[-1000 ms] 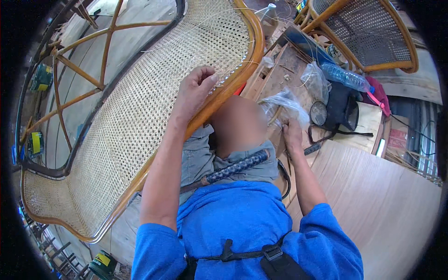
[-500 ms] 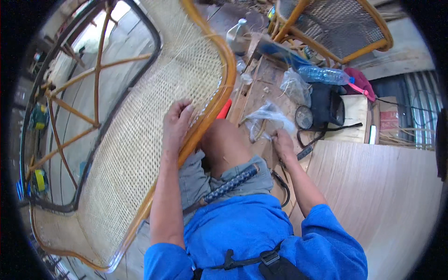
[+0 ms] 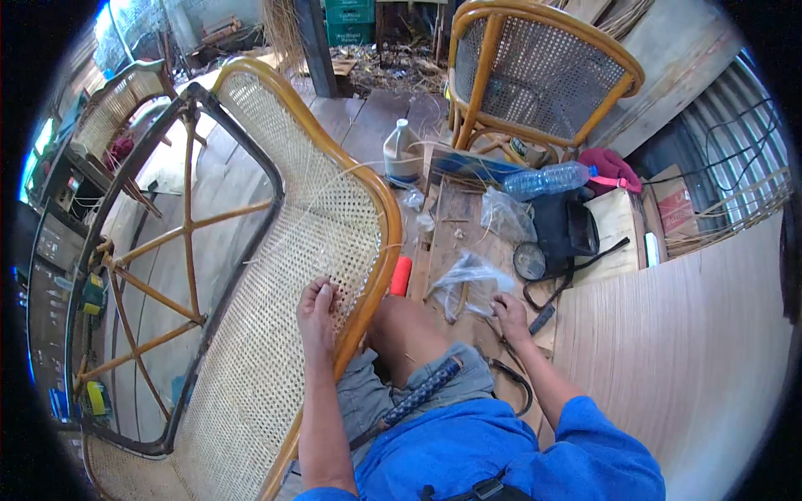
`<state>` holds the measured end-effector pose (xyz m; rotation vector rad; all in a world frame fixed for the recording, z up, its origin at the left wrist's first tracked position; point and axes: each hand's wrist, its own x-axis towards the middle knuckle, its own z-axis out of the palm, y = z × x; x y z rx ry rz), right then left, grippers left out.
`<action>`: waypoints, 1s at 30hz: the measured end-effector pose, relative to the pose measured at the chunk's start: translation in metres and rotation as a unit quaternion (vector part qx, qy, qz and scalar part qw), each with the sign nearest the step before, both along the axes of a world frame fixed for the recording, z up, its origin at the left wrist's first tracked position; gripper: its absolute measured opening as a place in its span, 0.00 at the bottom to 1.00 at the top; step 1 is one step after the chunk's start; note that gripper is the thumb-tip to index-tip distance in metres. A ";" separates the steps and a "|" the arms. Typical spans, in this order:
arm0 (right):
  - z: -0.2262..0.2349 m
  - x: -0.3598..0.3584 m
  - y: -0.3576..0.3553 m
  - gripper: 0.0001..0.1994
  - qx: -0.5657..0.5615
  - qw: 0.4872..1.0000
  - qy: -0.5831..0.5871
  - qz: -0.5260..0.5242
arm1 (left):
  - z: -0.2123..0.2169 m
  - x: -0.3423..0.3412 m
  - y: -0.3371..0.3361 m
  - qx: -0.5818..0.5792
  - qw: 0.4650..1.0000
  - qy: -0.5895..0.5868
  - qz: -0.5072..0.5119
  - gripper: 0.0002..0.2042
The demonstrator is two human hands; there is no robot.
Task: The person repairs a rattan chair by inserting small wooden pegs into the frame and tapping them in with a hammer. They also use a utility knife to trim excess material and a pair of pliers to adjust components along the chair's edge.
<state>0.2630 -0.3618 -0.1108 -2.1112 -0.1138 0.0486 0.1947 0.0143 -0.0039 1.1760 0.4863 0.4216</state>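
A large woven cane panel (image 3: 284, 301) in a curved rattan frame (image 3: 393, 238) leans across my left side and against my knee. My left hand (image 3: 317, 316) rests on the weave near the frame's inner edge, its fingers curled together; what they pinch is too small to make out. Thin loose strands stand out from the cane above it. On the right, my right hand (image 3: 511, 319) is closed at the edge of a clear plastic bag (image 3: 474, 280) lying on a wooden board. Whatever sits between its fingers is hidden. A tool with a dark wrapped handle (image 3: 423, 391) lies across my lap.
Beyond the board stand a white-capped jug (image 3: 403, 154) and a rattan chair (image 3: 543, 79). A water bottle (image 3: 547, 179), a black pouch (image 3: 568, 234) and a round tin (image 3: 529, 260) sit to the right. A red cylinder (image 3: 401, 275) is by my knee. A wood-grain panel (image 3: 668, 342) spans the right.
The view has tilted up, showing more of the floor and chair beyond. My left hand stays on the cane with fingers curled; my right hand remains by the plastic bag.
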 end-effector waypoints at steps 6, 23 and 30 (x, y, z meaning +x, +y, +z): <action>0.025 -0.008 -0.006 0.08 0.034 0.998 -0.004 -0.050 | 0.036 -0.023 -0.029 0.049 0.995 -0.049 0.069 0.08; 0.150 -0.060 0.148 0.05 -0.077 0.955 -0.130 0.255 | -0.022 -0.025 -0.123 -0.551 0.811 -0.047 -0.190 0.22; 0.168 -0.062 0.144 0.08 -0.070 0.977 -0.017 0.202 | -0.022 -0.027 -0.122 -0.373 0.916 0.070 -0.129 0.21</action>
